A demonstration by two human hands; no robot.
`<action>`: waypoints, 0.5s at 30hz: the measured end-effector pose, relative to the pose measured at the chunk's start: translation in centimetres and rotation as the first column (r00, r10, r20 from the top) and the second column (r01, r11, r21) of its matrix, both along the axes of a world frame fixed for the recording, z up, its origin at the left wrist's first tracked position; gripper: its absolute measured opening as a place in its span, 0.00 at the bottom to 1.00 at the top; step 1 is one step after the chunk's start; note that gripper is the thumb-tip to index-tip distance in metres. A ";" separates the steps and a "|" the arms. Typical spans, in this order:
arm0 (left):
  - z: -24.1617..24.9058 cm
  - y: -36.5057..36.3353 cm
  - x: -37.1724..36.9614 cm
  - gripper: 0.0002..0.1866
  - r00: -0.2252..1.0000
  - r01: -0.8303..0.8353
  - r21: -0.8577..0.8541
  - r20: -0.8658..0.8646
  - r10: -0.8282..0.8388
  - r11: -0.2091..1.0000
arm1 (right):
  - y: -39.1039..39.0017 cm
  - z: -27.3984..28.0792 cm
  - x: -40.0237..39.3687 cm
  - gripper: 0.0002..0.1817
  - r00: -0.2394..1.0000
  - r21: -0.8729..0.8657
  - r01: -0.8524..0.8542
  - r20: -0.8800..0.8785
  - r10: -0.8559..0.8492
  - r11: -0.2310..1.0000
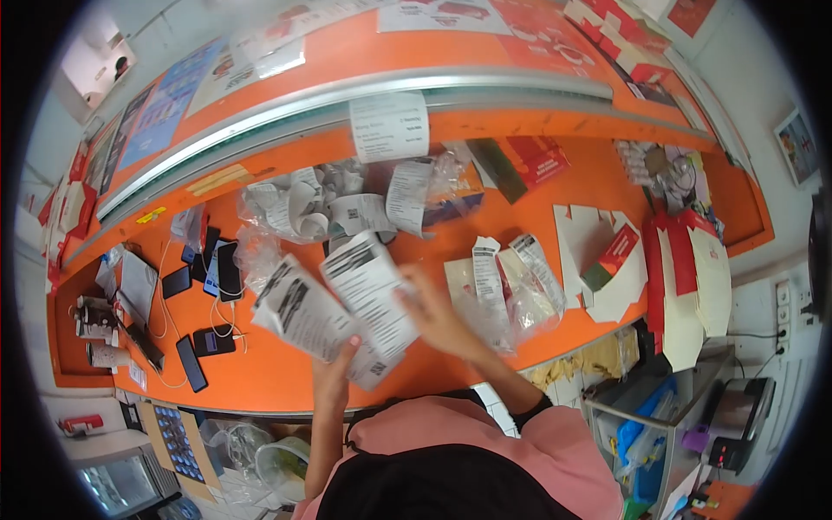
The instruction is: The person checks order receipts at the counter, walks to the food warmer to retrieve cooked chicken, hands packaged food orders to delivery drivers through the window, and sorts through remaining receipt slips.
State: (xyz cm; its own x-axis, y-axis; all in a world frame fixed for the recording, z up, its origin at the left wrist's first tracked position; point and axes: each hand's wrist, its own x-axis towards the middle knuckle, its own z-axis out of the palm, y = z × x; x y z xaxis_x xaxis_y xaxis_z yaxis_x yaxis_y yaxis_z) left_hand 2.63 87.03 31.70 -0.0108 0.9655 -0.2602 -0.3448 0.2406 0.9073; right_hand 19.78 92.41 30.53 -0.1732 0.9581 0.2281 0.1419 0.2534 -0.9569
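Note:
In the head view my left hand is closed on a bundle of printed paper receipts, thumb on top. My right hand grips the edge of another long receipt, which overlaps the bundle. Both are held above the orange counter. Beyond them lies a heap of curled receipt strips among clear plastic. To the right of my right hand, clear plastic bags lie with receipts on them.
Several phones with white cables lie at the left. Flat white and red cartons sit at the right end. A raised orange shelf with a metal edge spans the back, a receipt hanging from it. Plastic bags are below the counter.

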 end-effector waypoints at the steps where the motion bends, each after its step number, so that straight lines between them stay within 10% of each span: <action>1: -0.4 -0.3 -0.4 0.27 0.991 -0.107 -0.049 -0.088 0.102 0.993 | -0.7 -0.2 -1.2 0.13 0.997 -0.095 -0.060 -0.057 0.054 0.994; 15: -2.8 -1.5 -2.1 0.25 0.959 -0.211 -0.159 -0.222 0.173 0.964 | -3.3 -4.0 -0.7 0.20 0.911 -0.340 -0.382 -0.293 0.289 0.859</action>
